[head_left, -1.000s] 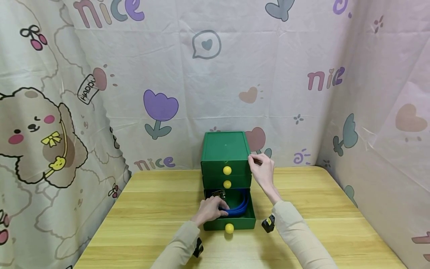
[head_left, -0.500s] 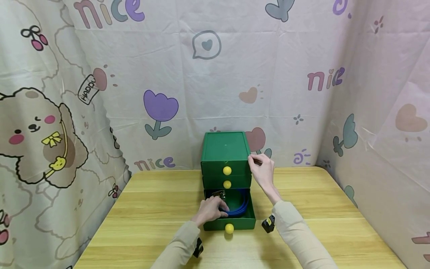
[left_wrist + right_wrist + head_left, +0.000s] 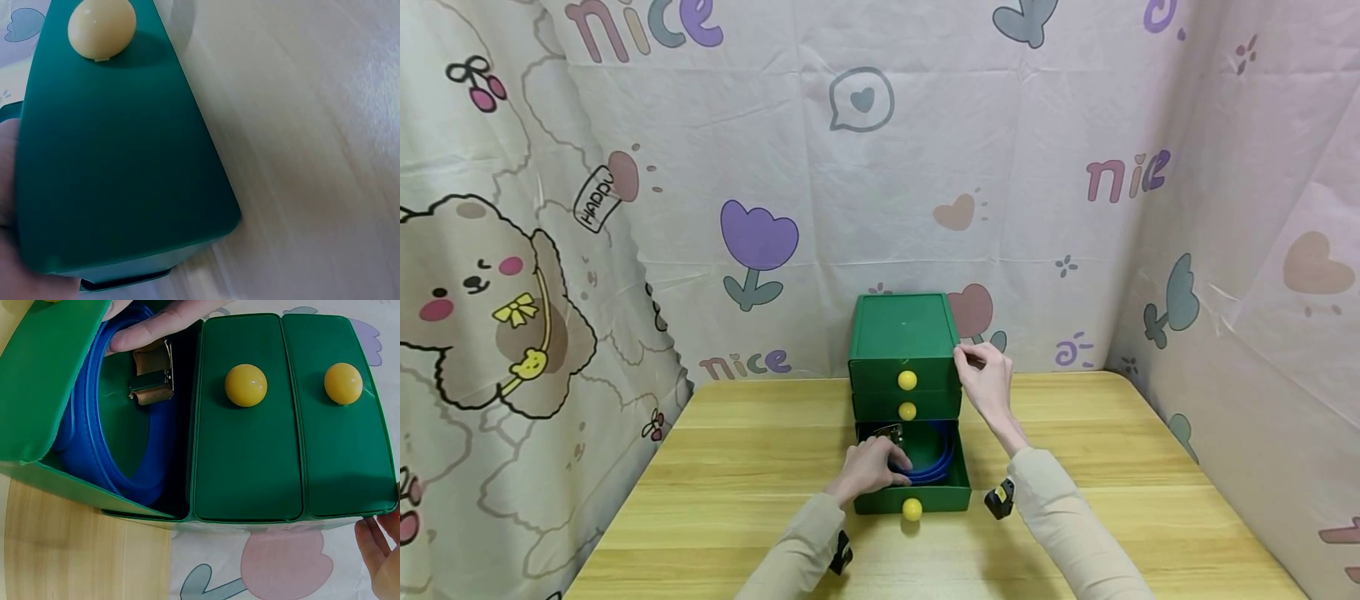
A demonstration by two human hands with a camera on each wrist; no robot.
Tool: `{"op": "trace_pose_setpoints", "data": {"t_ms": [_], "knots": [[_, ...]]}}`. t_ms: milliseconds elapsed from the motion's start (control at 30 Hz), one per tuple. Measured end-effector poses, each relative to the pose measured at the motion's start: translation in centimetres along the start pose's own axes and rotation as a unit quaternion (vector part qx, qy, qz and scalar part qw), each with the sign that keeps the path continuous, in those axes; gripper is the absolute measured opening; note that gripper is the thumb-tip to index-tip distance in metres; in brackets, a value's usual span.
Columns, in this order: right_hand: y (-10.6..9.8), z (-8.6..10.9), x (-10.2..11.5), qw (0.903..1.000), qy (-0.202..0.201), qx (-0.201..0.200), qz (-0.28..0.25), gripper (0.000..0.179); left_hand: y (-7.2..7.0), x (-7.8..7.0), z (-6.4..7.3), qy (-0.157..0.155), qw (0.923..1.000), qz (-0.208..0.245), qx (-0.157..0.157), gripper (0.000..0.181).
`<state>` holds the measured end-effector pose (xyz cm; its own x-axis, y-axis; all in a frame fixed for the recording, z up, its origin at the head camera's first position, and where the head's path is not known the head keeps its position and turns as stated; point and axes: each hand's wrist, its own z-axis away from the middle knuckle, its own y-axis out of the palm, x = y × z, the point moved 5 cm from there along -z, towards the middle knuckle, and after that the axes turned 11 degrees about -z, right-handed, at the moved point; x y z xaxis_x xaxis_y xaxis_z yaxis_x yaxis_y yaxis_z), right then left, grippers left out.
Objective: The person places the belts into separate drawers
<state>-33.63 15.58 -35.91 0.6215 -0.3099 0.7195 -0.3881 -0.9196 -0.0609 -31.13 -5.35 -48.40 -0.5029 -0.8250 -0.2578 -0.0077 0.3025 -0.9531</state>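
A green cabinet of drawers [image 3: 902, 325] with yellow knobs stands on the table, its bottom drawer [image 3: 940, 500] pulled out. Inside that drawer lies a coiled blue belt [image 3: 97, 440] with a metal buckle [image 3: 153, 372]. My left hand [image 3: 868, 467] reaches over the drawer's left front and pinches the belt's coil, one finger inside the loop. Much of this hand is out of the left wrist view, which shows mostly the drawer front [image 3: 119, 169]. With bent fingers, my right hand [image 3: 987, 375] grips the cabinet's upper right front corner.
The two upper drawers [image 3: 247, 450] are closed, each with a yellow knob. Wooden table surface [image 3: 760, 450] extends on both sides of the cabinet. Behind it hangs a printed cloth [image 3: 880, 183], which also lines both sides.
The belt's loops have shifted slightly at the front of the drawer, their strands now more spread apart. Both hands stay almost where they were; the cabinet has not moved.
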Motion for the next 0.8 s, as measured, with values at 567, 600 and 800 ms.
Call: {"op": "trace_pose_setpoints", "data": {"t_ms": [567, 600, 800], "knots": [[0.0, -0.1, -0.1, 1.0000, -0.001, 0.005, 0.007, 0.014, -1.0, 0.1, 0.3, -0.031, 0.9964, 0.069, -0.037, 0.015], [0.0, -0.1, -0.2, 1.0000, 0.000, 0.005, 0.008, 0.014, -1.1, 0.1, 0.3, -0.030, 0.9962, 0.070, -0.042, 0.015], [0.0, -0.1, -0.3, 0.9999, -0.005, 0.001, 0.009, 0.013, -1.7, -0.2, 0.7, -0.012, 0.9940, 0.090, -0.061, 0.017]]}}
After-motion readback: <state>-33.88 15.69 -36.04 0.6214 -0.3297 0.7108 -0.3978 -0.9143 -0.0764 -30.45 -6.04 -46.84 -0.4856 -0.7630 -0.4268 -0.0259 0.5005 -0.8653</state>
